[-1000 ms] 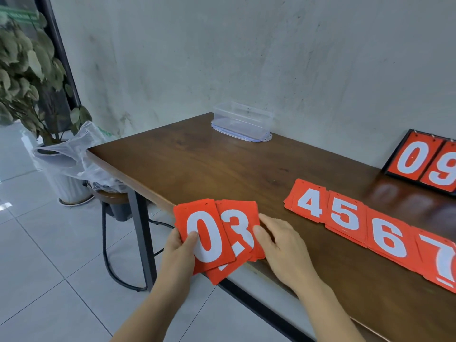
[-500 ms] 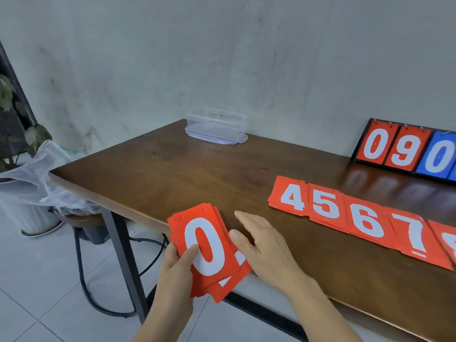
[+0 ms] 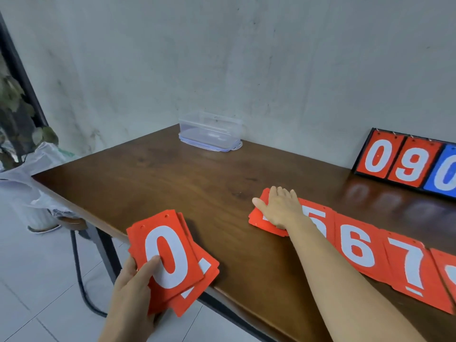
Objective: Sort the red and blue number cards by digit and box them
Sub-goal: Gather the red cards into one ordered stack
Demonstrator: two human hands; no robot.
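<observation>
While left hand (image 3: 133,287) grips the 0-topped stack (image 3: 170,255) lower left, right hand (image 3: 281,208) lies flat, fingers (image 3: 277,195) straight, on the row's end card (image 3: 257,219) mid-frame: best to slide it clear of the 5 card (image 3: 318,217) before lifting.

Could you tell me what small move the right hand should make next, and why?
Probably slide the leftmost card off the row and lift it toward the stack in the left hand. The right hand lies flat on that card, fingers straight, not gripping it; the left hand holds the red stack, 0 on top, at the table's front edge.
</observation>
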